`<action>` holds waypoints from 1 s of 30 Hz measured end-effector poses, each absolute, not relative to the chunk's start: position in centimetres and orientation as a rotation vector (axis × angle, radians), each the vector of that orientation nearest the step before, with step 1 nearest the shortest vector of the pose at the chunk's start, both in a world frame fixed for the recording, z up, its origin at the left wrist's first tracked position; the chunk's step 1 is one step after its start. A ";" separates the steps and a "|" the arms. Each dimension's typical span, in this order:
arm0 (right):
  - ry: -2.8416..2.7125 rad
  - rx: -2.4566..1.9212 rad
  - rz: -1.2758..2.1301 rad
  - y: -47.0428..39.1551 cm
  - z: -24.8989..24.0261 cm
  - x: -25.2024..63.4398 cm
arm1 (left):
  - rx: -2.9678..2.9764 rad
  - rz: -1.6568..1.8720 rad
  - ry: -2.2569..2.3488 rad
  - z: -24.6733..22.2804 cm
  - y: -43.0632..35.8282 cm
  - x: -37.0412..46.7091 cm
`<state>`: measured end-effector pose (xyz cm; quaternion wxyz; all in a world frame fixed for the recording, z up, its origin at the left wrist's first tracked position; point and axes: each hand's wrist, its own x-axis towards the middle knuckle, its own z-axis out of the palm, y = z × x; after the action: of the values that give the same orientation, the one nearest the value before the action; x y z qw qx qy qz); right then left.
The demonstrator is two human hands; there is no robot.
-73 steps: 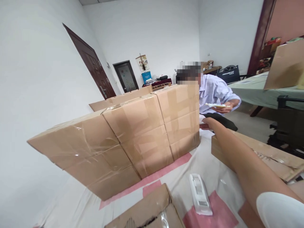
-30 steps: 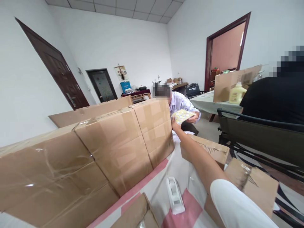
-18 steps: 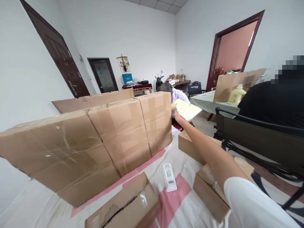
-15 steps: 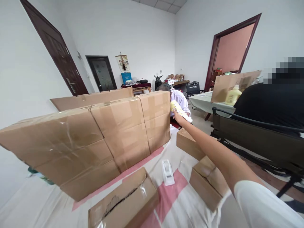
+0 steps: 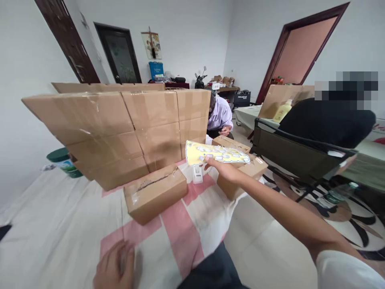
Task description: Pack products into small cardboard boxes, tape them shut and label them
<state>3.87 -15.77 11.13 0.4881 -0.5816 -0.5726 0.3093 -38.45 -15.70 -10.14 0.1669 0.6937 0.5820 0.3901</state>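
Observation:
My right hand (image 5: 221, 168) is closed on the near edge of a yellow sheet (image 5: 194, 152) with pale patches and a wavy blue-and-white border. It holds the sheet above a white tape dispenser (image 5: 197, 176), partly covering it. What the sheet is, I cannot tell. Low in the view, my left hand (image 5: 116, 267) is at the pink-and-white cloth (image 5: 171, 228), its fingers loosely bent, the thumb apart, nothing seen in them. Between the hands lies a cardboard box (image 5: 159, 194) with a torn slit along its top.
Stacked cardboard boxes (image 5: 153, 124) form a wall at the left. More boxes (image 5: 230, 186) stand beneath and beyond my right arm. A co-worker (image 5: 221, 114) crouches behind the stack. Another person (image 5: 327, 124) sits in a chair (image 5: 294, 152) at right. A green bucket (image 5: 61, 158) stands left.
My right hand has drawn the yellow sheet back from near the co-worker, toward me and over the tape dispenser. My left hand has come into view. The camera has tilted downward.

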 end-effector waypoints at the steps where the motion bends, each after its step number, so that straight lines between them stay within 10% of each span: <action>1: -1.353 -1.383 0.838 -17.1 10.3 2.8 | 1.990 1.158 1.596 -9.6 -15.9 -37.7; 9: -0.886 -1.150 1.608 -24.8 -0.6 -1.3 | 1.997 1.323 1.302 -6.1 -18.9 -31.8; 15: -0.544 -1.341 1.511 -27.0 -3.5 -1.2 | 2.344 1.576 1.304 -3.1 -17.5 -30.7; 30: -0.630 -1.635 1.269 -25.2 -4.9 -0.3 | 2.509 0.549 1.121 2.3 -2.4 -37.8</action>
<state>-0.26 -25.17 -4.89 0.4696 -0.6672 -0.2570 0.5180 -37.84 -2.37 2.30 0.1689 0.8825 0.3942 0.1930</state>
